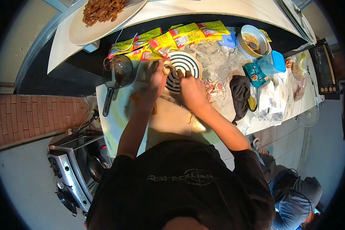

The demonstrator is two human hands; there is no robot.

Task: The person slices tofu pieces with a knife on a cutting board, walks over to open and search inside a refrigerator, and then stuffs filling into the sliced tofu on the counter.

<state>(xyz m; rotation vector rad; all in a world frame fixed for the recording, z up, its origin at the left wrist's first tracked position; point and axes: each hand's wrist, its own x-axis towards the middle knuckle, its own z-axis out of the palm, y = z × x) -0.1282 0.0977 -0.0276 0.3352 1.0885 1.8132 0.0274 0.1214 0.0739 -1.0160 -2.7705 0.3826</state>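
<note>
My left hand is closed around a pale, reddish-tinged garlic bulb at the left edge of a black-and-white striped plate. My right hand is closed on a small knife, its blade reaching the garlic; the grip hides most of the handle. Pinkish-white peels lie scattered right of the plate. Below my forearms is a pale cutting board, with a small yellowish piece near its right edge.
Yellow-and-red sachets line the back. A glass pan stands left. To the right are a white bowl, a blue-lidded container and a black cloth. Another person is low at the right; a stove stands at the left.
</note>
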